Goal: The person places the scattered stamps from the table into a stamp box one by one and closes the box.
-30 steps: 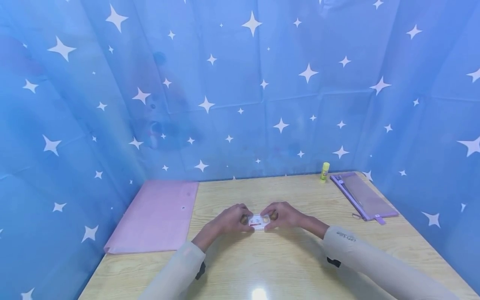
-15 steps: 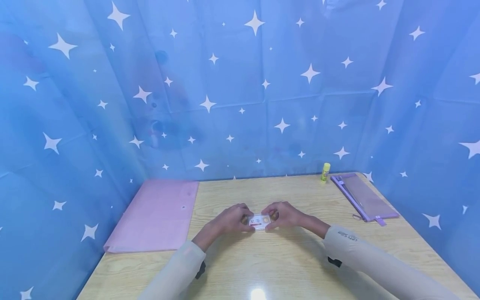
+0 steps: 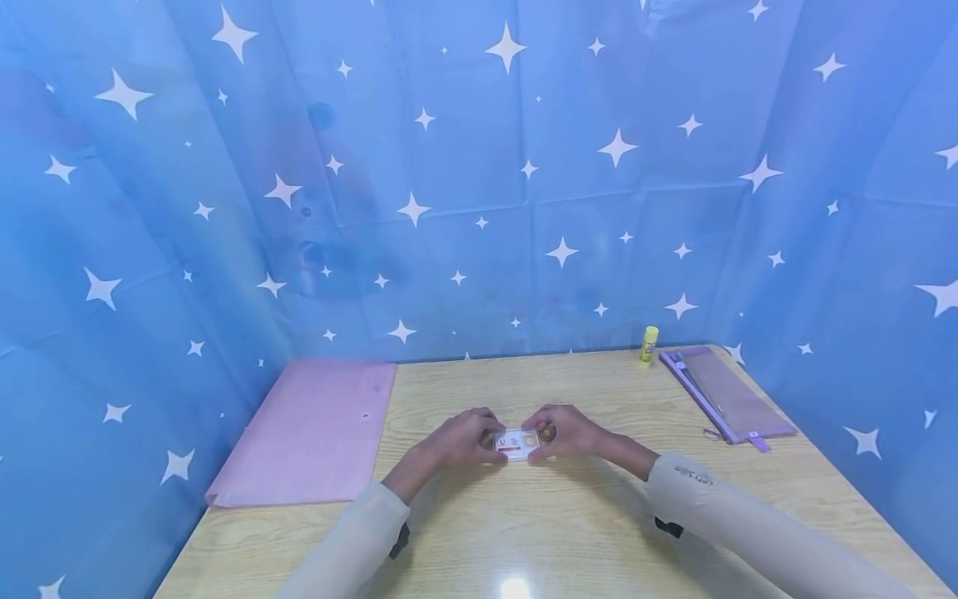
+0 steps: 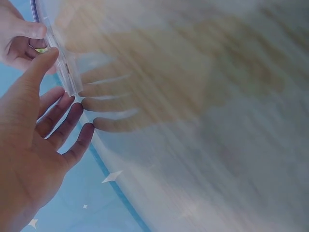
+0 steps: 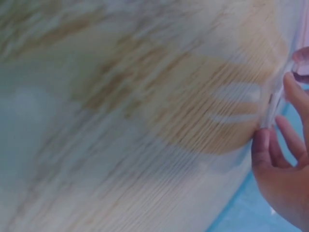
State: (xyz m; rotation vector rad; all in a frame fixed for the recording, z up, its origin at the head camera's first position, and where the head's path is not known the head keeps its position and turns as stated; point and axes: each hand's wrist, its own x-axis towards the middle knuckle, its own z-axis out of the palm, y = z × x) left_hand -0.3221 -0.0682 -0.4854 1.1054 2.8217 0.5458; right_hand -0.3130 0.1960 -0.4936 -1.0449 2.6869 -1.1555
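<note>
A small flat clear plastic case (image 3: pixel 516 443) lies at the middle of the table in the head view, with a white label, a red strip and a round yellowish spot. My left hand (image 3: pixel 462 439) pinches its left end between thumb and fingers. At the other end, my right hand (image 3: pixel 570 431) grips it the same way. Edge-on, the case (image 4: pixel 68 72) shows as a thin clear slab in the left wrist view, where the left hand's (image 4: pixel 34 145) fingertips meet the glossy tabletop. The right wrist view shows the right hand (image 5: pixel 285 174) holding the case (image 5: pixel 273 105). What is inside is too small to tell.
A pink translucent folder (image 3: pixel 310 437) lies flat on the left of the wooden table (image 3: pixel 479 532). A yellow glue stick (image 3: pixel 649 345) stands at the back right, beside a purple mesh zip pouch (image 3: pixel 729 391). Blue starry curtain (image 3: pixel 479 166) encloses the table's back and sides.
</note>
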